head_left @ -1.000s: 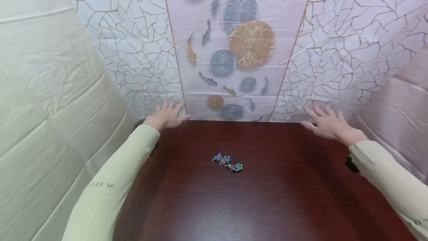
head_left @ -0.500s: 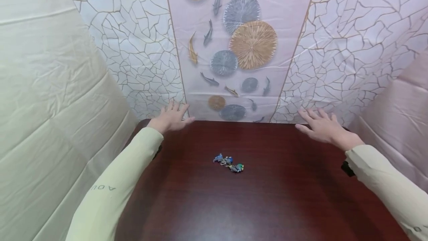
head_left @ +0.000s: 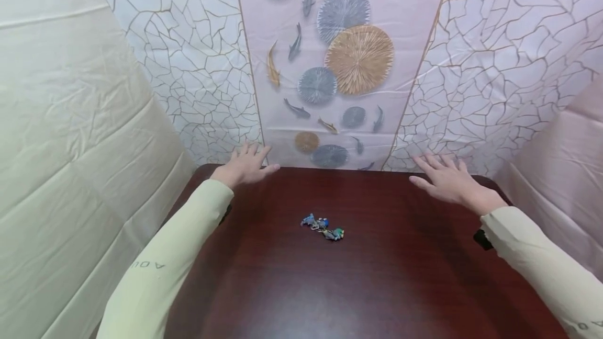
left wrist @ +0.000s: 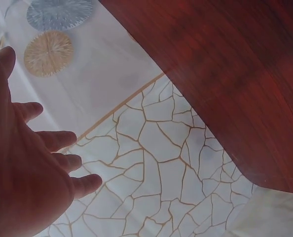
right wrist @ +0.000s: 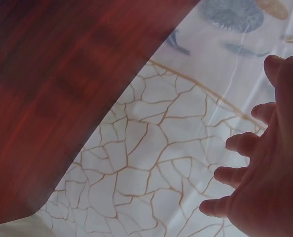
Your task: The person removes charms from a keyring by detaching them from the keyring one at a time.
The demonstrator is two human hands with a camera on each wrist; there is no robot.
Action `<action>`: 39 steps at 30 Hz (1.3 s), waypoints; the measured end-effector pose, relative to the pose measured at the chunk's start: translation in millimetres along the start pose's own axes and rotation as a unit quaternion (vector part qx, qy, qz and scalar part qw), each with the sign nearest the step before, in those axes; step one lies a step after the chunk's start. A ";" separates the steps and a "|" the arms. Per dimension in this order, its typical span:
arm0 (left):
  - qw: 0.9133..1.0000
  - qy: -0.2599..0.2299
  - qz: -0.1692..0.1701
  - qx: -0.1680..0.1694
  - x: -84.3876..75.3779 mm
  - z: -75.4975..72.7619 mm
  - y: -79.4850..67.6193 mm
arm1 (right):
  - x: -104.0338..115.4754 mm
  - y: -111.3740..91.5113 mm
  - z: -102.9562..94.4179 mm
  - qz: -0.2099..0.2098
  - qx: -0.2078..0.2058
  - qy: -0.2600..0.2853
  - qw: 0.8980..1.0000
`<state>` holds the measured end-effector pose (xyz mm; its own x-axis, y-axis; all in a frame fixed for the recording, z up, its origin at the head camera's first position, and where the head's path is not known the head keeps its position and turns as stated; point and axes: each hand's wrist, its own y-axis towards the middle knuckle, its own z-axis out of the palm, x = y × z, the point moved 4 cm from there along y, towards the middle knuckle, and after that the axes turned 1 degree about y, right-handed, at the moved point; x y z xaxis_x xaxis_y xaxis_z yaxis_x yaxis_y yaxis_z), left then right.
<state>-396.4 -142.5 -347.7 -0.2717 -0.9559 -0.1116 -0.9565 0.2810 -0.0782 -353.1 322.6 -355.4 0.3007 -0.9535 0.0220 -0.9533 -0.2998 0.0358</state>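
Small blue, grey and green figurines with metal clasps, like keychains [head_left: 323, 227], lie in a cluster on the dark red-brown table [head_left: 301, 276]. My left hand [head_left: 245, 165] hovers near the table's far left corner, fingers spread and holding nothing. Over the far right part of the table, my right hand [head_left: 445, 179] is likewise spread, with nothing in it. Both hands stay well apart from the keychains. In the left wrist view the left palm [left wrist: 28, 173] shows with its fingers extended; the right wrist view shows the right palm [right wrist: 270, 173] the same way.
A patterned cloth [head_left: 325, 119] with fish and round motifs hangs behind the table's far edge. Pale cloth [head_left: 94, 145] drapes down the left side, and a pinkish cloth [head_left: 560, 171] hangs at the right.
Both hands have drifted slightly inward, the right one more than the left, with fingers still spread. The keychains have stayed in place on the table while the head view shifted a little.
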 end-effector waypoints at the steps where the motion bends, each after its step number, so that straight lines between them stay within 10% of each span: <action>1: 1.000 0.002 0.003 0.000 -1.1 0.4 0.2 | 2.0 0.0 0.1 -0.001 -0.001 0.000 1.000; 39: 0.995 -0.043 0.075 -0.042 -42.8 34.6 3.5 | 65.7 0.8 37.4 -0.041 -0.026 0.083 0.995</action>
<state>-384.4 -97.7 -377.4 -0.4061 -0.8915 -0.2006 -0.9120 0.4092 0.0278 -335.1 258.5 -391.3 0.3827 -0.9059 0.1815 -0.9237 -0.3709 0.0962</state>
